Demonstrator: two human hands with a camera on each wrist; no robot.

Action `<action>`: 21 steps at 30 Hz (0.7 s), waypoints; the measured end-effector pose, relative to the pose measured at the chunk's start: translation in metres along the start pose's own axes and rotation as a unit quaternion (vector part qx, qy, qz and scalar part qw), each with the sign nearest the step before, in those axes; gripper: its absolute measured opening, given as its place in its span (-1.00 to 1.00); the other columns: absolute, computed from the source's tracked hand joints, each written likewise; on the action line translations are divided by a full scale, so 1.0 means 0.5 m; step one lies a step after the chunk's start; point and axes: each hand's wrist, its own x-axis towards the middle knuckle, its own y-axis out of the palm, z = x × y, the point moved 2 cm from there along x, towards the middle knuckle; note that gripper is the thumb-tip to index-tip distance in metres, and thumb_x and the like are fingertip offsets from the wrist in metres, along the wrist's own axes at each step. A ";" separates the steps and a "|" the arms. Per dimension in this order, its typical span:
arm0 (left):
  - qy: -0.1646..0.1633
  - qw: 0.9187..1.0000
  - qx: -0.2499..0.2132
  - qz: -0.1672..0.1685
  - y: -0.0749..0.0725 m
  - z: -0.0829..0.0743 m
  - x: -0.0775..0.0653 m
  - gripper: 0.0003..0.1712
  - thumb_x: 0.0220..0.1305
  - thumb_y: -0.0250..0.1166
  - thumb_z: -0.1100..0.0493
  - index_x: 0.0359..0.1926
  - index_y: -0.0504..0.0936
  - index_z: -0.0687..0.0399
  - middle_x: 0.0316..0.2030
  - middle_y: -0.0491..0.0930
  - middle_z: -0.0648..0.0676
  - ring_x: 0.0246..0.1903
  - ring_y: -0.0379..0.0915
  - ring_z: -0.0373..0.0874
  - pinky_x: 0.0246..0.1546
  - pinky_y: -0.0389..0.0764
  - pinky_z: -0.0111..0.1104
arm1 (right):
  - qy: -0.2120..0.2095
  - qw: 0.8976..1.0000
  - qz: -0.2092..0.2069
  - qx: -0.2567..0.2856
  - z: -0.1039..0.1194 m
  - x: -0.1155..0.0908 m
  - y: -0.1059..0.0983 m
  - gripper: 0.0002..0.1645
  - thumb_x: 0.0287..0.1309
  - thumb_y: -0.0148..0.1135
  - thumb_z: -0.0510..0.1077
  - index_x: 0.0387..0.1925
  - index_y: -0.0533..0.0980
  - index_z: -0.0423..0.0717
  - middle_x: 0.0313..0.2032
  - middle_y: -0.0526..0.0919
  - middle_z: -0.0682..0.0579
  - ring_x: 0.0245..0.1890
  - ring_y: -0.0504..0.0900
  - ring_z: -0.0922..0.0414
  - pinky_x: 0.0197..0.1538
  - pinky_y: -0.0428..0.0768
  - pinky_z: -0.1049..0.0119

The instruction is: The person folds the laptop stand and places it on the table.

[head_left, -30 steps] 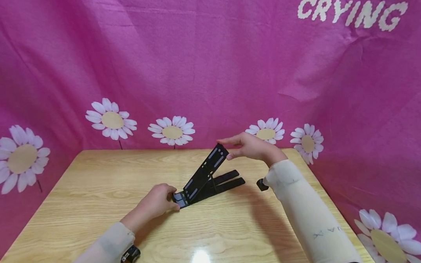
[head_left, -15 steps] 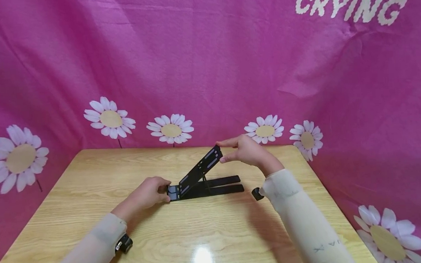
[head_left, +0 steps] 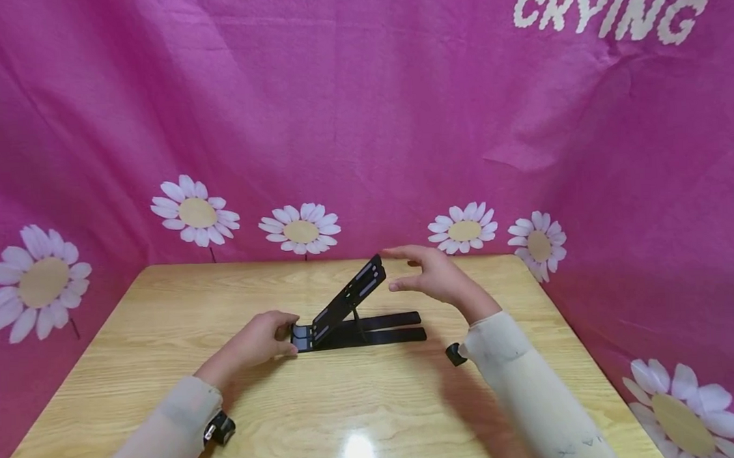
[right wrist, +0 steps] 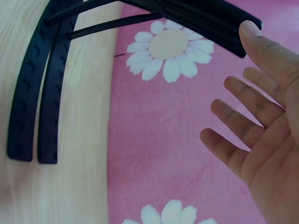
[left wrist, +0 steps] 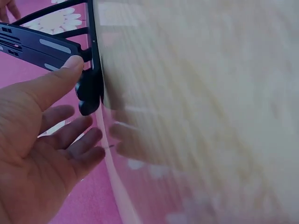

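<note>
I have the left hand (head_left: pixel 255 340) pinching the left end of a black, slotted folding stand (head_left: pixel 347 332), fingers partly hiding its corners, on the glossy wood-grain surface (head_left: pixel 276 410); rightward, the right hand (head_left: pixel 439 277) has its fingers spread, released, beside the raised panel (head_left: pixel 349 297), which the right wrist view cuts off.

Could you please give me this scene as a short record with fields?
Stand: black, on a wooden table, its upper plate tilted up
Struts: thin, propping the plate
Legs: two, lying along the table
Left hand: grips the stand's left end
Right hand: fingers parted, beside the raised end; contact unclear
Backdrop: pink cloth, white daisies, lettering reading "CRYING"
</note>
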 end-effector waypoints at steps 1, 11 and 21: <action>0.002 1.000 0.001 0.000 0.001 -0.003 -0.002 -0.24 0.15 0.56 0.18 0.32 0.51 0.38 0.18 0.59 0.28 0.14 0.52 0.07 0.28 0.51 0.03 | -0.003 1.000 -0.004 0.002 -0.008 -0.005 0.000 -0.22 0.09 0.57 0.03 0.36 0.52 0.16 0.32 0.57 0.08 0.35 0.48 -0.08 0.42 0.42 -0.08; 0.019 0.998 -0.020 -0.059 -0.022 -0.066 0.003 -0.12 0.19 0.53 -0.03 0.45 0.41 0.17 0.40 0.42 0.23 0.42 0.28 0.20 0.42 0.32 0.13 | -0.013 0.999 -0.029 -0.015 -0.075 -0.064 0.018 -0.20 0.09 0.57 0.01 0.38 0.51 0.07 0.33 0.57 0.03 0.39 0.45 -0.10 0.42 0.39 -0.17; 0.059 0.993 -0.016 -0.099 -0.067 -0.162 0.030 -0.15 0.21 0.52 -0.08 0.46 0.43 0.02 0.39 0.45 0.09 0.35 0.38 0.16 0.34 0.43 0.12 | 0.043 0.999 -0.004 -0.006 -0.136 -0.107 0.047 -0.15 0.07 0.58 -0.04 0.41 0.47 0.07 0.38 0.51 0.02 0.45 0.36 -0.12 0.46 0.31 -0.21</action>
